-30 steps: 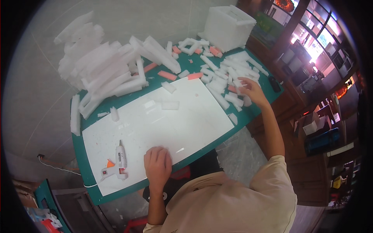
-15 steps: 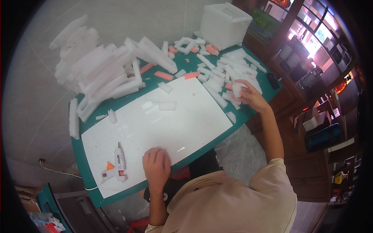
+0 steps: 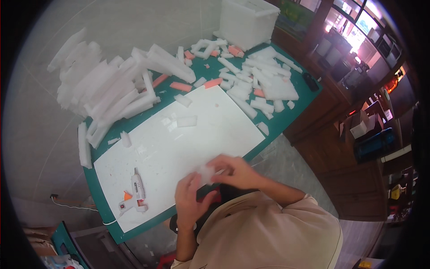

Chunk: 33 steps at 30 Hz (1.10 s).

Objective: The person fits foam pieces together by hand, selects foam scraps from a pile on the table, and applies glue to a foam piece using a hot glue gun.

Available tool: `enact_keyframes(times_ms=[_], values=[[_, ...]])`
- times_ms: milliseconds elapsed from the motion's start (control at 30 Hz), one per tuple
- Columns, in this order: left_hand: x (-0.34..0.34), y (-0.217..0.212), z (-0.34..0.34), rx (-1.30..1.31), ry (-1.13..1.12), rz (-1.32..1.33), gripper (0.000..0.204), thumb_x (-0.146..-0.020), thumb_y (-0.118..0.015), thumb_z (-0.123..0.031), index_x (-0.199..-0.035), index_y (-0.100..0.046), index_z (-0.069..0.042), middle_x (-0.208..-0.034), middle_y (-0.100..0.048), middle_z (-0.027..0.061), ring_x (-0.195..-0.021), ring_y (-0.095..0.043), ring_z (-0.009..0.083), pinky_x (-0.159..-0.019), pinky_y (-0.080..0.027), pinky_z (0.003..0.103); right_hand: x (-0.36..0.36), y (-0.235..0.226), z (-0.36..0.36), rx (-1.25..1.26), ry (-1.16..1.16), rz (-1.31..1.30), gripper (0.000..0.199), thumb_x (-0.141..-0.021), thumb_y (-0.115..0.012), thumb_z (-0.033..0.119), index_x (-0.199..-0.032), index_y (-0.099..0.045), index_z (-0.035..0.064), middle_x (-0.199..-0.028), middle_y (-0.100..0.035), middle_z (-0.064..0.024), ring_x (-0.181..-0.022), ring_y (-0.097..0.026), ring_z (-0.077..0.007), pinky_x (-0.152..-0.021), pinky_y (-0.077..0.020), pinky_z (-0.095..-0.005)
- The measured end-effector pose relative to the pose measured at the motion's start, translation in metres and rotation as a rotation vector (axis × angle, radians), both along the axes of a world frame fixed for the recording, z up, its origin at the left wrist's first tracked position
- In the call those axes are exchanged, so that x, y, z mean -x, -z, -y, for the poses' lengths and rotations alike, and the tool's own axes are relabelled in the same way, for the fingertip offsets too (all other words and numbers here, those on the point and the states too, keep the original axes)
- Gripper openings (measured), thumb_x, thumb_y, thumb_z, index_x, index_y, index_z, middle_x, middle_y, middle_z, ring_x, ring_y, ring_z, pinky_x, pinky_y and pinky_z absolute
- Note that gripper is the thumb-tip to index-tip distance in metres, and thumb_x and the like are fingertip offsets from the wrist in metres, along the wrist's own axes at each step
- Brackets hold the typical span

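Over the near edge of the white board (image 3: 215, 130), my right hand (image 3: 239, 172) pinches a small white foam piece (image 3: 206, 174), which is blurred by motion. My left hand (image 3: 189, 199) is beside it, thumb apart from the fingers, its fingertips close to the piece; whether they touch it I cannot tell. A white glue gun (image 3: 138, 186) with an orange trigger lies on the board left of my hands. Farther off on the board are a flat foam block (image 3: 187, 121) and another foam piece (image 3: 182, 100).
Long foam strips (image 3: 107, 85) are heaped at the far left of the green table (image 3: 291, 107). Foam offcuts (image 3: 268, 80) and a few pink pieces (image 3: 181, 86) lie at the far right. A white foam box (image 3: 248, 24) stands behind them, and a dark object (image 3: 310, 82) sits by the right edge.
My right hand has come from the offcuts at the far right to the near edge, bringing a foam piece. The left hand has opened from its resting place on the board. The view has shifted slightly.
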<state>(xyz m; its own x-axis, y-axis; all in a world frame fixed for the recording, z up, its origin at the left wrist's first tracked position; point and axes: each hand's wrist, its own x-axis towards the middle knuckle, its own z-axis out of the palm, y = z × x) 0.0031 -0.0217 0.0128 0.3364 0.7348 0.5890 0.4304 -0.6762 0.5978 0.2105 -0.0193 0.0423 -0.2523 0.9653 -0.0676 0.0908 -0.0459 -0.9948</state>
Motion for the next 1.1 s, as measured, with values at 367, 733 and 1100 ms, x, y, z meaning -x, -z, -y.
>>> enact_keyframes(times_ms=[367,733,1100], values=[[0.000,0.005,0.010,0.168,-0.135,0.076,0.035,-0.086,-0.062,-0.002,-0.120,-0.057,0.003,-0.117,-0.062,0.0207,-0.099,-0.062,0.0302,-0.084,-0.050,0.036,0.020,0.012,-0.001,-0.171,0.091,0.054,0.016,-0.090,-0.066,0.006,-0.104,-0.068,0.0005,-0.098,-0.068,-0.0081,-0.079,-0.066,-0.0109,-0.066,-0.0552,-0.0234],[0.004,-0.001,0.006,0.351,-0.090,0.091,0.035,-0.082,-0.065,0.000,-0.117,-0.061,0.000,-0.115,-0.063,0.0200,-0.105,-0.063,0.0349,-0.086,-0.051,0.038,0.016,0.023,-0.002,-0.268,0.125,0.241,0.010,-0.087,-0.065,0.012,-0.092,-0.062,0.0034,-0.088,-0.064,-0.0114,-0.081,-0.063,-0.0275,-0.070,-0.0493,-0.0333],[0.037,-0.013,0.022,0.209,-0.224,0.063,0.035,-0.077,-0.060,0.008,-0.111,-0.064,0.001,-0.110,-0.065,0.0194,-0.101,-0.064,0.0344,-0.090,-0.049,0.038,-0.017,0.015,-0.010,-0.377,0.255,0.334,0.003,-0.087,-0.059,0.003,-0.089,-0.061,0.0016,-0.081,-0.062,-0.0098,-0.073,-0.062,-0.0209,-0.066,-0.0494,-0.0311]])
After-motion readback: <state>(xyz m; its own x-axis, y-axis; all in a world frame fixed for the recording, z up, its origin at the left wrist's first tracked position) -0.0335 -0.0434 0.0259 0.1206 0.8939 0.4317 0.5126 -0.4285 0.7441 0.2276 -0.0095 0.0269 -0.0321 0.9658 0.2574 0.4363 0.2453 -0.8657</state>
